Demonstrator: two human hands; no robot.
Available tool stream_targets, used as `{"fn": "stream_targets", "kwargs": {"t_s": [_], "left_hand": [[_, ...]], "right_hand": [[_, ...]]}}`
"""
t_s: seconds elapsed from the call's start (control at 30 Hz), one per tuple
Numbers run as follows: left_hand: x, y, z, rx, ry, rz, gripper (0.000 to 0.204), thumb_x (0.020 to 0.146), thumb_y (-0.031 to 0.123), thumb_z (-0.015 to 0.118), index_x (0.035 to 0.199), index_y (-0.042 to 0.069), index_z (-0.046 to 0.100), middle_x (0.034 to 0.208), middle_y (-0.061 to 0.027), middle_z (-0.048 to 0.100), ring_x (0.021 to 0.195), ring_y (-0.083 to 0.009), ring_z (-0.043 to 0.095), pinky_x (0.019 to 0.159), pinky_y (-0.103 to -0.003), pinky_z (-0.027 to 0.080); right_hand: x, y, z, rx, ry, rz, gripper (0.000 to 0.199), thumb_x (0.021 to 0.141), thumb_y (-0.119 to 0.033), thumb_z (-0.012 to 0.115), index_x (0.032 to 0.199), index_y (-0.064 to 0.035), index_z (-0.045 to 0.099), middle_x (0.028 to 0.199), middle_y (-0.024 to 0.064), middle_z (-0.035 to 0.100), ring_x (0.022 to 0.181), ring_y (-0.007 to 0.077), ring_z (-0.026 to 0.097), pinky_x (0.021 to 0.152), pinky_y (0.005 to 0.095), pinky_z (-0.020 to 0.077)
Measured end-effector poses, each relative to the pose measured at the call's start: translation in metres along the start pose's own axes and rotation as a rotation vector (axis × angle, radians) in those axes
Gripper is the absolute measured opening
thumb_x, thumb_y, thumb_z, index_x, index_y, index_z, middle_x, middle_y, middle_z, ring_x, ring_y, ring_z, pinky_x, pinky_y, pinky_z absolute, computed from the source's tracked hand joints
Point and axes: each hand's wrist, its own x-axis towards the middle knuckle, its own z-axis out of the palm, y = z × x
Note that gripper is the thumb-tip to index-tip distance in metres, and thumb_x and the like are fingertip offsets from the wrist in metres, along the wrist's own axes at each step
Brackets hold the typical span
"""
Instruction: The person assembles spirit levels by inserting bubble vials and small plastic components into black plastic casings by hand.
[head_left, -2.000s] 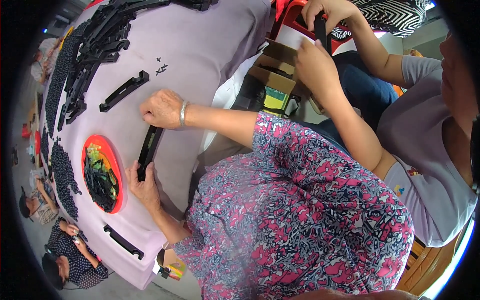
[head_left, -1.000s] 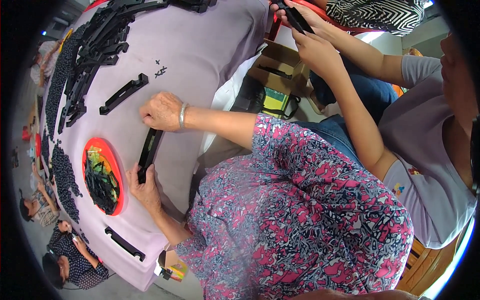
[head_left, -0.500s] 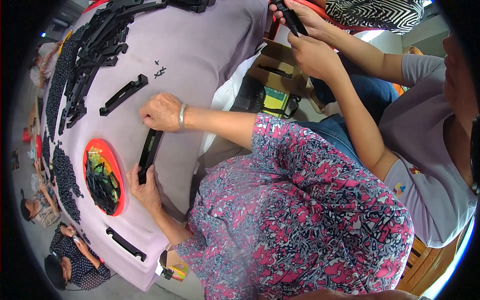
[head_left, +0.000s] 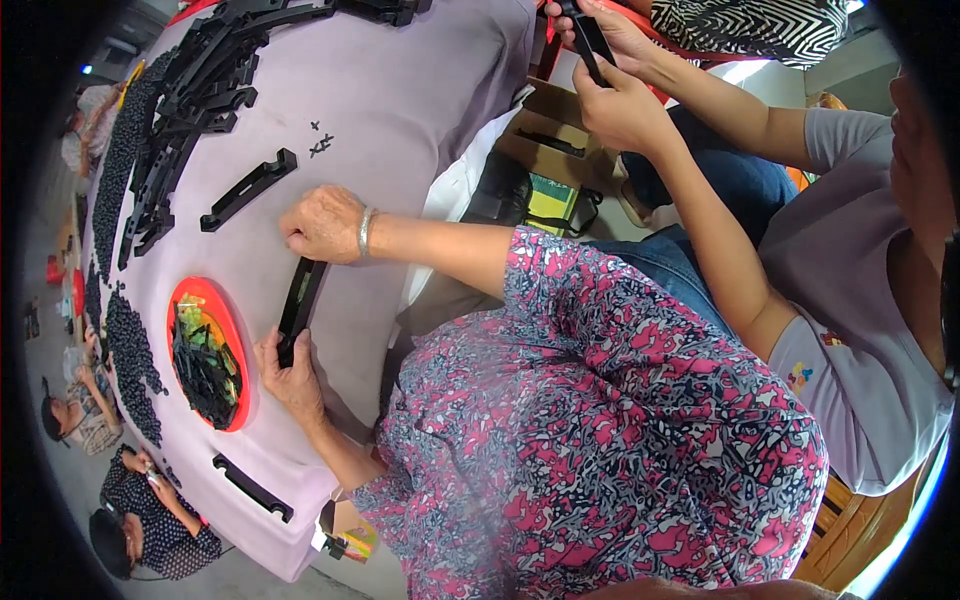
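Note:
A long black plastic strip (head_left: 298, 305) lies on the lilac-covered table (head_left: 400, 120) in front of me. My left hand (head_left: 290, 380) grips its near, lower end with thumb and fingers. My right hand (head_left: 322, 225), a bracelet on its wrist, is curled into a fist and rests on the strip's far end. Just left of the strip stands a round red tray (head_left: 178, 300) filled with small black and green pieces.
More black strips lie singly (head_left: 248, 188) (head_left: 252, 487) and in a pile (head_left: 190, 90) at the table's far side, beside rows of small black pieces (head_left: 128, 340). On my right, a person in a lilac shirt holds a black part (head_left: 588, 35) over a cardboard box (head_left: 545, 125). Other people sit below the table (head_left: 130, 520).
The person beside me lifted a black part from the box up toward the top edge and keeps handling it. My own hands and the strip have barely moved.

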Motion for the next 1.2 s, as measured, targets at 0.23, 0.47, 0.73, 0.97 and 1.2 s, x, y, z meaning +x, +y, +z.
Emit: {"fn": "stream_targets", "kwargs": {"t_s": [0.23,0.47,0.73,0.97,1.2], "left_hand": [[-0.0003,0.0038,-0.0005,-0.007,0.003,-0.010,0.033,0.079,0.006,0.078,0.107,-0.007,0.065,0.089,-0.0067,0.054,0.085,-0.0191,0.055,0.079,-0.030,0.047],[0.0000,0.0013,-0.0016,0.022,-0.003,0.019,0.033,0.079,0.006,0.078,0.107,-0.007,0.065,0.090,-0.0069,0.054,0.086,-0.0195,0.054,0.080,-0.031,0.046],[-0.0004,0.0010,-0.0002,-0.015,0.006,-0.042,0.032,0.077,0.002,0.078,0.106,-0.005,0.065,0.092,-0.0060,0.055,0.085,-0.0178,0.055,0.076,-0.029,0.047],[-0.0006,0.0001,0.0004,-0.014,0.004,-0.031,0.033,0.079,0.004,0.077,0.107,-0.006,0.065,0.091,-0.0061,0.054,0.085,-0.0180,0.055,0.076,-0.029,0.048],[-0.0006,-0.0006,0.0008,-0.017,0.007,-0.035,0.033,0.076,0.001,0.077,0.107,-0.005,0.065,0.092,-0.0069,0.055,0.084,-0.0185,0.055,0.075,-0.029,0.048]], "right_hand": [[0.0001,0.0008,0.0021,0.012,0.015,-0.001,0.010,0.075,-0.018,0.061,0.072,-0.0097,0.065,0.071,0.0131,0.065,0.075,0.0353,0.064,0.070,0.0493,0.0509],[0.0000,0.0009,0.0032,-0.002,0.008,-0.004,0.010,0.075,-0.019,0.061,0.072,-0.0096,0.065,0.070,0.0133,0.065,0.074,0.0356,0.063,0.069,0.0495,0.0508],[0.0005,-0.0004,0.0001,-0.004,-0.011,0.005,0.011,0.076,-0.020,0.062,0.073,-0.0096,0.065,0.072,0.0140,0.065,0.076,0.0356,0.064,0.070,0.0497,0.0509],[-0.0004,0.0008,0.0009,-0.008,-0.007,0.016,0.011,0.076,-0.020,0.062,0.074,-0.0097,0.066,0.073,0.0139,0.066,0.076,0.0355,0.065,0.071,0.0490,0.0514],[-0.0009,0.0002,-0.0004,0.007,0.007,-0.014,0.012,0.076,-0.020,0.062,0.075,-0.0098,0.068,0.073,0.0143,0.066,0.076,0.0353,0.065,0.071,0.0486,0.0514]]}}
